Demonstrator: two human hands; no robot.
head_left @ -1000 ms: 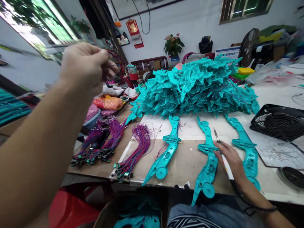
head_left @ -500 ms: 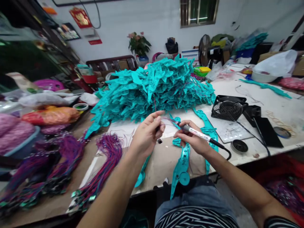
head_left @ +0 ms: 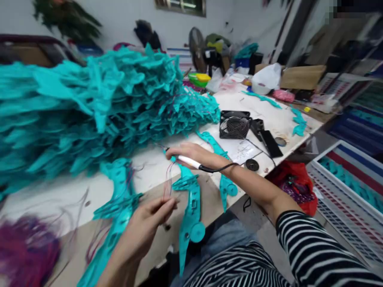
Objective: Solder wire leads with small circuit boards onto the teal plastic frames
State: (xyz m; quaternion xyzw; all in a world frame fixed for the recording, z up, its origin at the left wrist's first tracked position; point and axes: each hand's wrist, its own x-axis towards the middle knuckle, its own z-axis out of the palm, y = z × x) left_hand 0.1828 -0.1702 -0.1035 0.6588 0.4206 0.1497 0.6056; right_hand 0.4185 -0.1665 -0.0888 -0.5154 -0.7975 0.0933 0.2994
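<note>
My right hand [head_left: 191, 152] is wrapped round a soldering iron [head_left: 189, 162] with a white and grey handle, its black cord trailing over my forearm. The iron's tip points left, above the table; what it touches is too blurred to tell. My left hand [head_left: 151, 217] is closed in a pinch on thin red and blue wires [head_left: 168, 184], which run up toward the iron. Beside that hand lies a curved turquoise plastic part [head_left: 194, 205] with a round disc. Another turquoise part [head_left: 118, 207] lies under my left wrist, and a third [head_left: 214, 142] is beyond my right arm.
A big pile of turquoise parts [head_left: 119, 95] fills the back left. Purple wire bundles [head_left: 26, 251] lie at front left. A black fan [head_left: 235, 125], a dark stand [head_left: 271, 143] and a small round tin [head_left: 251, 164] are at right. Below them hangs a red bag [head_left: 309, 195] by a crate [head_left: 329, 199].
The view has turned right. My left hand has dropped lower toward the table with the wires, and my right hand has moved away from it, farther across the table, still holding the soldering iron.
</note>
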